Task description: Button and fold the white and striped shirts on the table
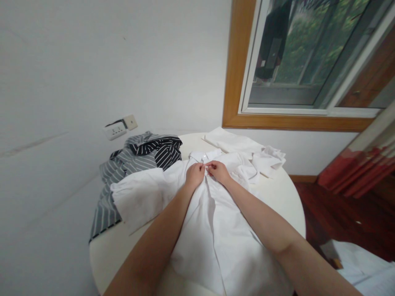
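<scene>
A white shirt (197,230) lies spread on a round white table (293,213), its collar (205,155) toward the wall and its front opening running toward me. My left hand (195,174) pinches the front placket just below the collar. Right beside it, my right hand (217,171) has thumb and fingers closed on the placket's other edge. Both sets of fingertips nearly meet; any button between them is too small to make out. One sleeve (138,197) stretches out to the left, cuff end over the table.
A grey and black striped garment (135,160) is heaped at the table's left. Folded white cloth (231,142) and crumpled white cloth (268,160) lie at the back right. Behind are a wall socket (115,130) and a wood-framed window (240,61). A red curtain (354,172) hangs at right.
</scene>
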Demonstrator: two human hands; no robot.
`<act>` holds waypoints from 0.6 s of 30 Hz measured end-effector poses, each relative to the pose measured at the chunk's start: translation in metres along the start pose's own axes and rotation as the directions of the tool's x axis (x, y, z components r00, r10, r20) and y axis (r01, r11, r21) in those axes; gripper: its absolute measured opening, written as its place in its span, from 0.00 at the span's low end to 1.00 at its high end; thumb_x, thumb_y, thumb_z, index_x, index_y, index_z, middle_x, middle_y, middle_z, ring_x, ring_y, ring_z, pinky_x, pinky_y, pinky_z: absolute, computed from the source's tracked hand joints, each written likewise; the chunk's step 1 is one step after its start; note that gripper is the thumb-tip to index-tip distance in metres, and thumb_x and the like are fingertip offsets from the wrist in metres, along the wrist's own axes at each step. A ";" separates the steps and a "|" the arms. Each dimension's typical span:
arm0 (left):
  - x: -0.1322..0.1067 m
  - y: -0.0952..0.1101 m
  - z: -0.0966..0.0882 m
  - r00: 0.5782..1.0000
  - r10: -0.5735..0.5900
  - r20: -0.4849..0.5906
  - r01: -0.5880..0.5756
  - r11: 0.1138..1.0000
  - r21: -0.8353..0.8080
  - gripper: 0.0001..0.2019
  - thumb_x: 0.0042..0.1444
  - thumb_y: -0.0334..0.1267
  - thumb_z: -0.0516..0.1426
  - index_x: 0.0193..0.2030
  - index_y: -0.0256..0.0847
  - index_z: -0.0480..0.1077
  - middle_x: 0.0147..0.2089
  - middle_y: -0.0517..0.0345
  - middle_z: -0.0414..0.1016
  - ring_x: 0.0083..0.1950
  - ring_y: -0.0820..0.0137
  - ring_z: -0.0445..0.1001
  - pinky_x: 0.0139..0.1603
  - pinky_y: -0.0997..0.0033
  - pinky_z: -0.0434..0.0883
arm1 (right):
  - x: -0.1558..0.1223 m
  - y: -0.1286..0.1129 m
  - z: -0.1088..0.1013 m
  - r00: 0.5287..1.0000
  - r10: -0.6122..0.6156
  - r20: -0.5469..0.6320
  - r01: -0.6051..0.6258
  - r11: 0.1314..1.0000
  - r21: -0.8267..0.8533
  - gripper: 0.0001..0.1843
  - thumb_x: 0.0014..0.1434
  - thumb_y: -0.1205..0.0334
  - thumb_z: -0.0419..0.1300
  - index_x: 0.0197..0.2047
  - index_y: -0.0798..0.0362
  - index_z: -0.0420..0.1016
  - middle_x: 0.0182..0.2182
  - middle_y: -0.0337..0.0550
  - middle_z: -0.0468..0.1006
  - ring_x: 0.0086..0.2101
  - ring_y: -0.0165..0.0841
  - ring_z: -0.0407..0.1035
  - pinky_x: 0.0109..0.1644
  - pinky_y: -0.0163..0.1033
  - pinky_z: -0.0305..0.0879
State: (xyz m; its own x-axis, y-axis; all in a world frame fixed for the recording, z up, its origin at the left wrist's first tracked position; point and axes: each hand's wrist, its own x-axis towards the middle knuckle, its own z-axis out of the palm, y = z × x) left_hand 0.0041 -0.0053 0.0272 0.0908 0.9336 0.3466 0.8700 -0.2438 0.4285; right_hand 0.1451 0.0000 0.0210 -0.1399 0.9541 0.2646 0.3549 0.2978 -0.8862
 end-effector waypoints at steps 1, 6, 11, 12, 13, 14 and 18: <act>0.000 0.000 0.000 1.000 0.000 0.001 0.000 1.000 0.005 0.14 0.63 0.39 0.48 0.37 0.39 0.74 0.39 0.51 0.77 0.43 0.66 0.73 0.44 0.70 0.65 | 0.000 -0.001 0.000 1.000 0.002 -0.004 -0.003 1.000 -0.007 0.12 0.53 0.69 0.56 0.39 0.57 0.78 0.20 0.35 0.74 0.21 0.27 0.69 0.29 0.31 0.65; -0.002 0.003 -0.001 1.000 0.002 -0.013 -0.002 0.999 0.036 0.15 0.63 0.39 0.48 0.37 0.39 0.75 0.38 0.51 0.78 0.42 0.66 0.74 0.42 0.70 0.65 | -0.003 -0.002 0.001 1.000 -0.007 -0.025 0.005 0.997 -0.077 0.12 0.53 0.69 0.56 0.39 0.56 0.78 0.22 0.37 0.76 0.23 0.28 0.71 0.31 0.31 0.66; -0.003 0.006 -0.002 0.999 -0.045 -0.025 0.047 0.996 0.081 0.14 0.63 0.36 0.48 0.38 0.39 0.75 0.40 0.50 0.78 0.43 0.66 0.74 0.43 0.71 0.65 | -0.003 0.000 0.002 0.999 -0.034 -0.035 0.028 0.986 -0.164 0.12 0.54 0.68 0.57 0.40 0.54 0.79 0.25 0.39 0.79 0.27 0.30 0.72 0.36 0.32 0.67; -0.003 0.006 -0.002 0.998 -0.050 -0.023 0.052 0.995 0.088 0.14 0.62 0.36 0.48 0.38 0.39 0.75 0.40 0.50 0.78 0.43 0.66 0.74 0.43 0.71 0.65 | -0.003 0.001 0.002 0.999 -0.037 -0.037 0.031 0.985 -0.167 0.12 0.54 0.67 0.57 0.40 0.54 0.79 0.25 0.40 0.79 0.27 0.30 0.73 0.36 0.33 0.67; -0.003 0.007 -0.002 0.998 -0.053 -0.022 0.055 0.994 0.095 0.14 0.62 0.35 0.48 0.38 0.38 0.75 0.40 0.49 0.78 0.43 0.66 0.74 0.44 0.70 0.66 | -0.003 0.002 0.002 0.998 -0.042 -0.037 0.035 0.985 -0.171 0.12 0.54 0.67 0.57 0.40 0.54 0.79 0.26 0.40 0.79 0.28 0.30 0.73 0.37 0.33 0.67; -0.003 0.007 -0.001 0.998 -0.054 -0.023 0.056 0.993 0.102 0.14 0.62 0.35 0.48 0.38 0.38 0.75 0.41 0.49 0.78 0.43 0.66 0.74 0.44 0.70 0.66 | -0.003 0.003 0.002 0.998 -0.047 -0.035 0.040 0.984 -0.173 0.12 0.54 0.67 0.57 0.41 0.54 0.79 0.26 0.40 0.80 0.28 0.30 0.73 0.37 0.33 0.67; -0.003 0.006 0.000 0.998 -0.053 -0.033 0.057 0.991 0.120 0.14 0.63 0.34 0.47 0.41 0.37 0.74 0.42 0.47 0.77 0.45 0.65 0.74 0.46 0.69 0.66 | -0.001 0.005 0.003 0.998 -0.057 -0.018 0.053 0.986 -0.161 0.13 0.55 0.67 0.56 0.42 0.53 0.79 0.25 0.38 0.79 0.27 0.29 0.73 0.36 0.32 0.67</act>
State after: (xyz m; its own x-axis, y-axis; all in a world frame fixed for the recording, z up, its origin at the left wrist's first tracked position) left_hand 0.0093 -0.0100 0.0286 0.0287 0.9361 0.3507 0.9257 -0.1572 0.3440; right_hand 0.1446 0.0003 0.0148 -0.1429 0.9360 0.3217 0.4911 0.3492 -0.7981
